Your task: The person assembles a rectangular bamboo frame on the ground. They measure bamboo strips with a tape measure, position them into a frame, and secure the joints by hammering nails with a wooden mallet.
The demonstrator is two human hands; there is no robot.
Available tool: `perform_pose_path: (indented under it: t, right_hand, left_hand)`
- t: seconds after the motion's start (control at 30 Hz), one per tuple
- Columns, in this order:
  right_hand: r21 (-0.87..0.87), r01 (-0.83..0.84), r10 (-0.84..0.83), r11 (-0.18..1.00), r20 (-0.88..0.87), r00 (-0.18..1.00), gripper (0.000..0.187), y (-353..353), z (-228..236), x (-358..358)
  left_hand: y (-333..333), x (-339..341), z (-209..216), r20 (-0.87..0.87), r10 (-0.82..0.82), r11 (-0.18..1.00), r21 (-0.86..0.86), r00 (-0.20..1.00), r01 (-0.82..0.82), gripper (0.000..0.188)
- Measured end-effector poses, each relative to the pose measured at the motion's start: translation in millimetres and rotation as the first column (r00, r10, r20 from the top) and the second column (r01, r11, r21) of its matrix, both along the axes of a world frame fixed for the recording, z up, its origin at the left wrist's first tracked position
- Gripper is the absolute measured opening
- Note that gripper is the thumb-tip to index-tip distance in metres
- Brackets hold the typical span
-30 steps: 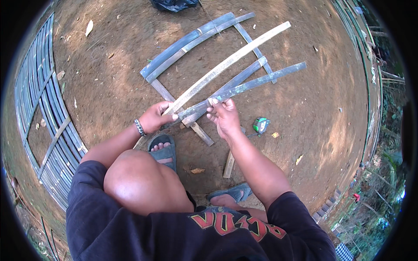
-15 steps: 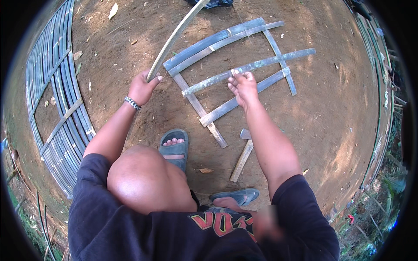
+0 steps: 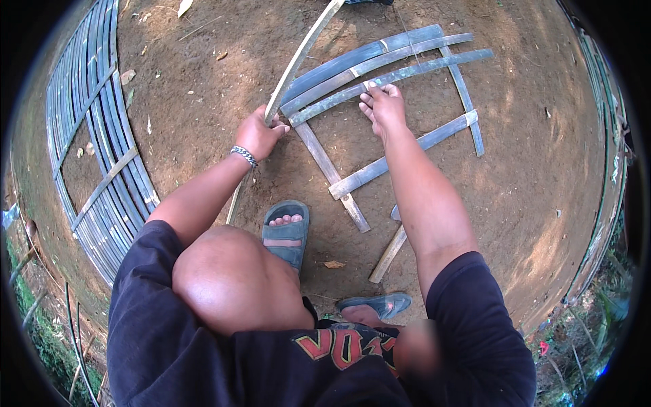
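My left hand (image 3: 260, 134) is closed round a long, pale, curved bamboo strip (image 3: 298, 60), which stands up past the frame's far end and runs down behind my knee. With fingers bent, my right hand (image 3: 385, 110) pinches the middle of a mottled, greenish bamboo slat (image 3: 434, 66). That slat lies across two bamboo crosspieces, the left one (image 3: 317, 150) and the right one (image 3: 464, 98), close beside two dark slats (image 3: 359, 60) on its far side. Nearer me, another slat (image 3: 413, 152) spans the same crosspieces, passing partly under my right forearm.
A finished-looking panel of bamboo slats (image 3: 102, 129) lies at the left. By my right forearm is a wooden-handled tool (image 3: 389, 255), its metal head partly hidden. My sandalled foot (image 3: 286, 234) rests near the frame. Long poles (image 3: 605, 136) line the right edge of the bare soil.
My right hand has slid the mottled slat away from me, up against the two far slats. My left hand still holds the strip. The whole view has shifted slightly.
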State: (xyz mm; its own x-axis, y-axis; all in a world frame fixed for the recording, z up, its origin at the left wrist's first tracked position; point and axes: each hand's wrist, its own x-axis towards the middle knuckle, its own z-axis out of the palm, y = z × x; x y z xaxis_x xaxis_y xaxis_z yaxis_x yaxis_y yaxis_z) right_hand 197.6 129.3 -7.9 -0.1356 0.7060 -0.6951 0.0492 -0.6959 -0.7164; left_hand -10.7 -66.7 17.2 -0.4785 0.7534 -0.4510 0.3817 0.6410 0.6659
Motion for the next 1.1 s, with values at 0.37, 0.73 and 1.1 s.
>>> perform_pose_path:
  t: [0.37, 0.73, 1.1]
  right_hand:
    - [-0.030, -0.073, 0.077, 0.997, 0.204, 0.976, 0.032, 5.2, -0.6, -21.9]
    - [0.002, -0.219, 0.209, 0.976, 0.291, 0.934, 0.029, 12.6, -2.9, -23.1]
    - [0.085, -0.387, 0.341, 0.918, 0.327, 0.881, 0.061, -15.7, 20.2, 16.6]
  left_hand:
    - [13.7, 6.4, -4.7, -0.073, 0.009, 0.998, -0.063, 0.997, -0.014, 0.036]
    - [15.5, 6.7, -1.3, -0.055, 0.049, 0.998, -0.022, 0.997, -0.050, 0.038]
    - [1.0, 16.4, 17.6, -0.032, 0.058, 0.998, 0.007, 0.998, -0.058, 0.040]
